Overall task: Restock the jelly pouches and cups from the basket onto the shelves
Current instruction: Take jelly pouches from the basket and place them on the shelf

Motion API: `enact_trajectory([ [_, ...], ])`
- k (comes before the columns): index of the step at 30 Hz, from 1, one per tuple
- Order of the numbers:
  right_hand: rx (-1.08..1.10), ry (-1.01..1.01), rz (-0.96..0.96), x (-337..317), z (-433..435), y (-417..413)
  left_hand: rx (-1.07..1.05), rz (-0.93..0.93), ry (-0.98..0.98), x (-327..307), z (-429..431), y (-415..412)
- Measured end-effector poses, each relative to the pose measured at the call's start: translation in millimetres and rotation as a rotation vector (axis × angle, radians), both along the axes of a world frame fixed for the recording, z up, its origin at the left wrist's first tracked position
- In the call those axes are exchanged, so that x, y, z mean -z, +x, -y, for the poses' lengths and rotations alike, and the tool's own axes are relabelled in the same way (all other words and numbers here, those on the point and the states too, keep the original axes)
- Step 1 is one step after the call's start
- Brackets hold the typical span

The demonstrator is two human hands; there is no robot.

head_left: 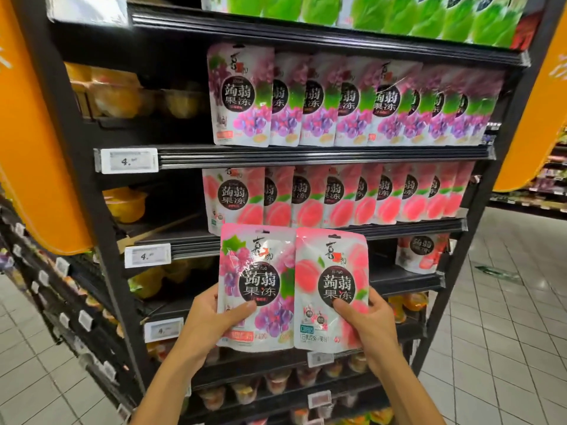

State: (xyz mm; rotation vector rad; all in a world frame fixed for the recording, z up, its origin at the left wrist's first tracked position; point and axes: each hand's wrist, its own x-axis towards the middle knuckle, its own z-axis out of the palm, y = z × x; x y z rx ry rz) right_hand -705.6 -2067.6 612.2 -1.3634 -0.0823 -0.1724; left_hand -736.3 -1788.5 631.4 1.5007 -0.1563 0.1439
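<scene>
Closest to me, before the shelves (306,154), a grape pouch (260,271) and a peach pouch (334,271) touch side by side, pinched low by left hand (211,320) and right hand (368,320). They look light, floppy and slick; I'd grip the stiffer edge seams.

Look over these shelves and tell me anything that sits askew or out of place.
One grape jelly pouch in the grape row stands forward of its neighbours and looks slightly tilted. Below the peach row, a lone red pouch leans by itself at the right end of its shelf. No spill or damage shows.
</scene>
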Motion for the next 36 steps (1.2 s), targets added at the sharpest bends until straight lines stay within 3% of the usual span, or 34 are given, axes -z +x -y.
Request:
enact_trajectory([
  [22,-0.036,0.034,0.053,-5.4,64.6,42.9,-0.048,-0.018,-0.054,-1.3,72.2,36.4],
  [36,-0.053,0.016,-0.025,-4.2,71.9,40.6,-0.059,-0.085,-0.1,21.8,87.7,48.6],
])
